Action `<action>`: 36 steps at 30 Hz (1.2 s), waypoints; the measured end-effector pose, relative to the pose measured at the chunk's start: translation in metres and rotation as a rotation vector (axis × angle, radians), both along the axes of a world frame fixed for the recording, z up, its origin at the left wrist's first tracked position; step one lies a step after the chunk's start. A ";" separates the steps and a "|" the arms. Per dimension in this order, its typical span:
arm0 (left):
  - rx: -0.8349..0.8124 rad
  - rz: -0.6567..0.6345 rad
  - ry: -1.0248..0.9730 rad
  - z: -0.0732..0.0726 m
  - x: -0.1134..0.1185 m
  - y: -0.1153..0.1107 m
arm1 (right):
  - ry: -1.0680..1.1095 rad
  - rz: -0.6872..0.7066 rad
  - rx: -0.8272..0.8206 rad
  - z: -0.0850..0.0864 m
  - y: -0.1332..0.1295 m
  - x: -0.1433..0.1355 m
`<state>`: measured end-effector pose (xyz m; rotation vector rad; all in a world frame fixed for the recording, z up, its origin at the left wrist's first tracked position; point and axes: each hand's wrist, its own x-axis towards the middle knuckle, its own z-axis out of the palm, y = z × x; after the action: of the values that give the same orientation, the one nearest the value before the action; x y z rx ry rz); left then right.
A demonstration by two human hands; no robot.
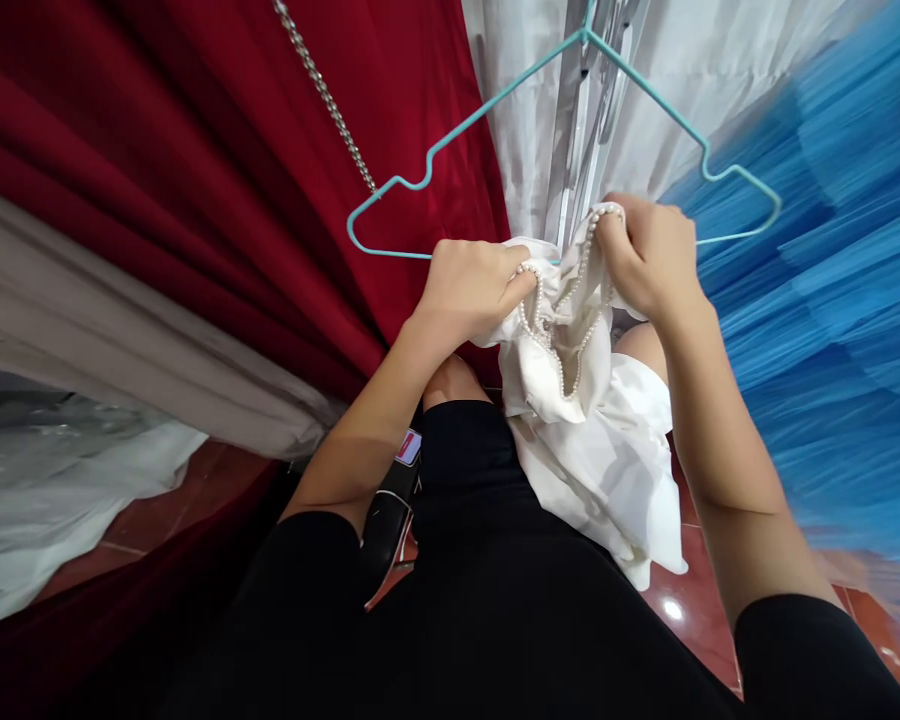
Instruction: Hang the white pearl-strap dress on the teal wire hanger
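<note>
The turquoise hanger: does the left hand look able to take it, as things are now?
Probably yes: the turquoise hanger looks close, partly passing behind the left hand, with its left end uncovered. That hand grips the white garment, though, so it may have to let go first.

Gap inside hanger [584,36], blue fabric [817,270] crowding right

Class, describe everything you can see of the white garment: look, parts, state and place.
The white garment looks like soft, smooth cloth, its opening edged with pearl-like beads. The left hand and right hand grip it at either side of the opening, which gapes between them. The rest hangs below in loose, crumpled folds. The hanger passes behind its top; whether they touch is unclear.
</note>
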<state>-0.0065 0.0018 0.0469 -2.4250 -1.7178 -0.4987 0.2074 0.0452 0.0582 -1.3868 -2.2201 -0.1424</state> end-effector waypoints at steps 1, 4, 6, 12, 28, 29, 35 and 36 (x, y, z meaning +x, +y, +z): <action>0.005 0.002 0.002 -0.003 -0.001 0.002 | 0.002 -0.038 -0.028 -0.006 0.004 -0.002; 0.079 -0.039 -0.056 -0.017 -0.003 0.007 | 0.030 -0.094 -0.022 -0.018 0.010 -0.003; 0.205 -0.057 -0.178 -0.033 -0.005 0.005 | 0.031 -0.075 -0.013 -0.019 0.008 -0.002; 0.569 0.170 -0.611 -0.096 -0.023 -0.022 | 0.038 -0.027 -0.014 -0.016 0.001 -0.010; 0.769 -0.185 -0.962 0.036 -0.071 0.025 | -0.047 0.007 -0.028 -0.002 0.008 0.017; 0.757 -0.230 -0.933 0.040 -0.060 0.023 | -0.053 -0.002 -0.026 -0.004 0.006 0.016; 0.677 -0.296 -0.664 0.022 0.000 -0.004 | -0.010 0.032 0.069 -0.011 0.004 0.018; 0.547 -0.279 -0.570 0.013 0.008 -0.004 | 0.000 0.044 0.087 -0.012 0.004 0.018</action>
<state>0.0012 -0.0026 0.0599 -2.2215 -1.1435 -1.5823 0.2256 0.0496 0.0461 -1.2906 -2.2155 -0.2206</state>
